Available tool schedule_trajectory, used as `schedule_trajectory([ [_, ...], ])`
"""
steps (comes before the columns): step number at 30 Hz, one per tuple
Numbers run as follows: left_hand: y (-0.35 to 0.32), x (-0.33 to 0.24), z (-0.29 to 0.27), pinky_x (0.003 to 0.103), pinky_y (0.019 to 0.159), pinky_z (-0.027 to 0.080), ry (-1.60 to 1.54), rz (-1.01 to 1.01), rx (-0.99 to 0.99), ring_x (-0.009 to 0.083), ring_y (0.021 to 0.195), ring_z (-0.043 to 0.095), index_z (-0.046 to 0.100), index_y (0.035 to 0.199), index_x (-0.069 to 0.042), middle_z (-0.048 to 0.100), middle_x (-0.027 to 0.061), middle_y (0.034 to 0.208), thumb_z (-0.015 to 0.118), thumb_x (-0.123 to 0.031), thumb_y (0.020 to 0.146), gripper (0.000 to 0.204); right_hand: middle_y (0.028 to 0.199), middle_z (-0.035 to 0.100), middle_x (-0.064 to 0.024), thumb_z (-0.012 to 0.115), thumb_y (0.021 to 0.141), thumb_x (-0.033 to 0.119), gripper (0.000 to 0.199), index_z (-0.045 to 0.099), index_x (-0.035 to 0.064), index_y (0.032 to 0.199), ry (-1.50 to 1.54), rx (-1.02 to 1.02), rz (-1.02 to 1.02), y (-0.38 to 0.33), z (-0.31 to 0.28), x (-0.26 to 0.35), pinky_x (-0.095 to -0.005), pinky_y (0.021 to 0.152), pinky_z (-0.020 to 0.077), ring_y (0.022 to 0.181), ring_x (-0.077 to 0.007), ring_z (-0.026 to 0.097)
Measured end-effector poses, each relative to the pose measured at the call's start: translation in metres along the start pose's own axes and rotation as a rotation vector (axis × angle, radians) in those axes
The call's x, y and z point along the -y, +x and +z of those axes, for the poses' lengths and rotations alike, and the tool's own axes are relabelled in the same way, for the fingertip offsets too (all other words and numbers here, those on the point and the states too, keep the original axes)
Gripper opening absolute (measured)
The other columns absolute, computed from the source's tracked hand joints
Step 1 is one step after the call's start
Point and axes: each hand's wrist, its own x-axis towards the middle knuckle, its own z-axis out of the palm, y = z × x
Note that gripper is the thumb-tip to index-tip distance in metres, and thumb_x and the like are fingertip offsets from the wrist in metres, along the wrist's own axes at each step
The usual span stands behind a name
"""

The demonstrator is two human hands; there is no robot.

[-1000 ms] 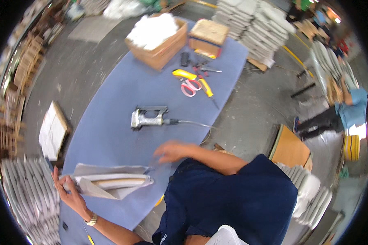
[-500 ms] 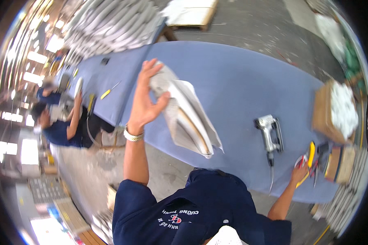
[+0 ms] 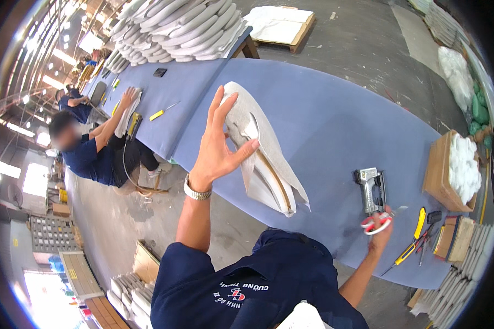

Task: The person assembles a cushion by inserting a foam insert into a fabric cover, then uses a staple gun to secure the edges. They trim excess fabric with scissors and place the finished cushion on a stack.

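Observation:
My left hand holds up a pale grey fabric-covered pad, thumb and fingers at its upper end. The pad stands tilted on edge, its fabric edges loose around a thin tan strip along its inside. Scissors with red and white handles are in my right hand, their blades pointing away to the right. Just beyond that hand, a silver staple gun with a hose end lies on the blue table; the scissors partly overlap its lower end.
At the right lie yellow-handled tools, a small box and a carton of white stuffing. Stacked grey pads rise at the far left. A co-worker sits left, beside a yellow screwdriver.
My right hand has moved left from the yellow tools to near the staple gun, bringing the scissors along. My left hand and the pad shift slightly right in view. The co-worker's hands moved.

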Motion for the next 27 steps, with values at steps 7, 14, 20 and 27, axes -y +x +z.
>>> schedule_trajectory([
  [7,-0.024,-0.012,0.001,0.048,0.099,0.059,0.101,0.155,0.038,0.0388,0.15,0.032,0.023,0.16,-0.014,0.008,0.0191,0.17,0.091,-0.013,0.064,0.118,0.085,0.057,0.0007,0.085,0.082,0.008,0.059,0.057,0.0038,0.133,0.1,0.621,-0.064,-0.068,0.155,0.093,-0.0241,0.06,0.0473,0.07,-0.0068,0.057],
  [14,-0.03,-0.037,0.008,0.045,0.094,0.062,0.16,0.077,0.132,0.0407,0.151,0.031,0.016,0.163,-0.012,0.005,0.0227,0.17,0.091,-0.014,0.065,0.124,0.103,0.063,-0.0155,0.092,0.071,0.037,0.08,0.054,0.0018,0.131,-0.242,0.637,-0.783,-0.092,0.236,0.175,-0.0432,0.084,0.0508,0.096,-0.0339,0.062],
  [20,-0.056,-0.034,0.037,0.048,0.101,0.055,0.102,0.145,-0.051,0.0483,0.151,0.025,0.013,0.164,-0.011,0.004,0.0304,0.168,0.086,-0.009,0.071,0.117,0.102,0.064,-0.0168,0.076,0.089,0.029,0.044,0.059,0.0016,0.12,-0.102,0.683,-0.716,-0.081,0.254,0.169,-0.0443,0.078,0.0501,0.092,-0.0371,0.063],
  [27,-0.084,-0.013,0.085,0.041,0.104,0.052,-0.095,0.062,-0.226,0.0348,0.145,0.045,0.04,0.155,-0.005,0.035,0.0266,0.162,0.069,0.002,0.089,0.073,0.091,0.065,-0.0156,0.068,0.095,0.025,0.028,0.06,0.0046,0.112,-0.112,0.674,-0.667,-0.065,0.242,0.178,-0.0444,0.069,0.0496,0.079,-0.0372,0.063],
])
